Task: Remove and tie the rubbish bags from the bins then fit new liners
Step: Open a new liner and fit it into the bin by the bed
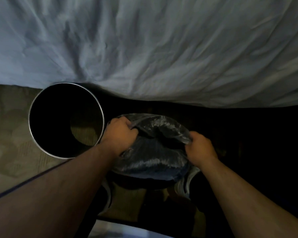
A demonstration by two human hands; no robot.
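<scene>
1. The left hand [120,134] is clenched on the left edge of a dark rubbish bag [153,162]. Its knuckles face up and its fingers curl round a gathered bunch of plastic.
2. The right hand [200,148] grasps the bag's right edge in the same way, with a crumpled fold of plastic sticking out above its curled fingers.
3. Both bare forearms [67,186] reach in from the bottom corners of the view and angle towards each other.
4. The bag is glossy and wrinkled, and light catches its folds. Between the two hands its top sags into a dark hollow, and what is inside cannot be made out.
5. The bag is outside the bin, just beside the bin's right side. It sits above the person's pale shoes [183,186], which show partly beneath it. Whether it rests on the floor or is held up cannot be told.
6. The bin [30,117] is round with a bright metal rim and stands upright to the left of the hands. Its inside is dark, with a paler round patch at the bottom.
7. A patterned beige carpet [7,134] lies under and to the left of the bin. The floor to the right is in deep shadow.
8. A crumpled white sheet [144,48] fills the upper half of the view, and its lower edge meets the bin's far rim.
</scene>
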